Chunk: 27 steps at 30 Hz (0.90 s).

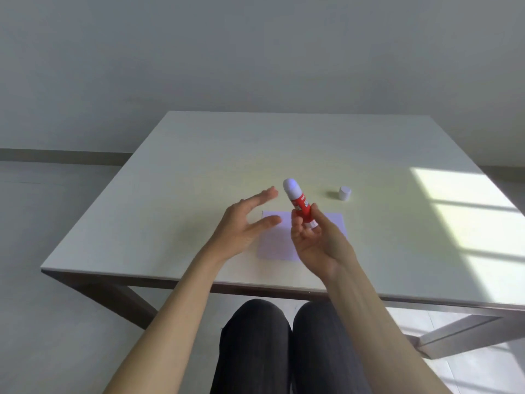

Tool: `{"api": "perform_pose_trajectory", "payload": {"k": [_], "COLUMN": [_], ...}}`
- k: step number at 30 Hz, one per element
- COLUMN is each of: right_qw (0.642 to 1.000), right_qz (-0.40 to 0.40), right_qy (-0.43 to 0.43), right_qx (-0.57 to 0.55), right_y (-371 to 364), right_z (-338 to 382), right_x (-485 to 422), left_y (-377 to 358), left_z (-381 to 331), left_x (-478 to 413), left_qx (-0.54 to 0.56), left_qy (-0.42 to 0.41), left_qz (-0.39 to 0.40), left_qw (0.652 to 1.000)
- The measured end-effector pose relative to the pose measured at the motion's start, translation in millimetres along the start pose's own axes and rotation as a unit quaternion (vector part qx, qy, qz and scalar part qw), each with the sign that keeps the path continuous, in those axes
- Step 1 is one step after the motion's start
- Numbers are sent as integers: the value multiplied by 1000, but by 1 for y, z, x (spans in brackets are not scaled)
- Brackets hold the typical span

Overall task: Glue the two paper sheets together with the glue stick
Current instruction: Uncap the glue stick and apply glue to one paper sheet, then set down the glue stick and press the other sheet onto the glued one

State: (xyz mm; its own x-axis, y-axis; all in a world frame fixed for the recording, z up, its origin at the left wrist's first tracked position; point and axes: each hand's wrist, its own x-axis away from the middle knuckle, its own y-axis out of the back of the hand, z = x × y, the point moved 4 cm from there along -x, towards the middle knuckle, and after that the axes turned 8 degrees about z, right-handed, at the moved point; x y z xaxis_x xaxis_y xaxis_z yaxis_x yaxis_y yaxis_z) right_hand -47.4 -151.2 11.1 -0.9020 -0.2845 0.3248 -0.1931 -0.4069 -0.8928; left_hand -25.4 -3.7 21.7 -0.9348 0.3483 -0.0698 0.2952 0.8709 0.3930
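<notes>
Two hands: raised above the table (199, 166), apart from each other.
Right hand (318, 245): fingers closed around the lower part of the glue stick (298, 204).
Glue stick: red body, white tip up, tilted slightly left, held over the paper (277, 243).
Left hand (241, 226): fingers spread, holding nothing.
Paper: flat near the front table edge; sheet count unclear.
Cap (344, 193): white, upright on the table, right of the glue stick.

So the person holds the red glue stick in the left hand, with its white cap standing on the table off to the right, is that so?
Not quite. The head view shows the red glue stick in the right hand; the left hand is open and empty. The white cap does stand on the table, off to the right.
</notes>
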Motion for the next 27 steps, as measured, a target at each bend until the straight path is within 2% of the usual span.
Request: {"api": "perform_pose_trajectory", "payload": {"k": [2, 5, 8, 9, 11, 13, 16, 18, 21, 23, 27], "right_qw": [999, 981, 917, 881, 782, 664, 464, 361, 270, 231, 225], "right_qz": [14, 23, 11, 11, 16, 23, 5, -12, -34, -34, -25], "right_qy": [-21, -16, 38, 63, 120, 173, 218, 260, 315, 328, 328], "right_qx": [39, 194, 396, 468, 611, 727, 859, 896, 909, 915, 917], "right_y": [-5, -9, -6, -6, -6, -4, 2, 6, 10, 13, 16], "right_z": [-11, -21, -24, -26, -31, -35, -42, -42, -38, -40, -44], "right_x": [2, 6, 15, 18, 21, 23, 25, 28, 31, 32, 34], "left_y": [-10, -8, 23, 35, 54, 62, 60, 57, 55, 54, 52], "left_z": [-15, -29, -42, -43, -37, -20, 6, 20, 31, 36, 42], "left_x": [-2, -7, -19, -26, -39, -50, -57, -58, -59, -59, -59], "left_qx": [8, 33, -38, -76, -135, -150, -145, -147, -154, -157, -148], "left_qy": [-17, -28, -52, -40, 6, 45, 82, 98, 106, 107, 101], "left_qz": [-46, -116, -198, -220, -246, -252, -253, -261, -273, -265, -259], "left_qw": [999, 992, 978, 972, 960, 955, 953, 949, 943, 945, 949]}}
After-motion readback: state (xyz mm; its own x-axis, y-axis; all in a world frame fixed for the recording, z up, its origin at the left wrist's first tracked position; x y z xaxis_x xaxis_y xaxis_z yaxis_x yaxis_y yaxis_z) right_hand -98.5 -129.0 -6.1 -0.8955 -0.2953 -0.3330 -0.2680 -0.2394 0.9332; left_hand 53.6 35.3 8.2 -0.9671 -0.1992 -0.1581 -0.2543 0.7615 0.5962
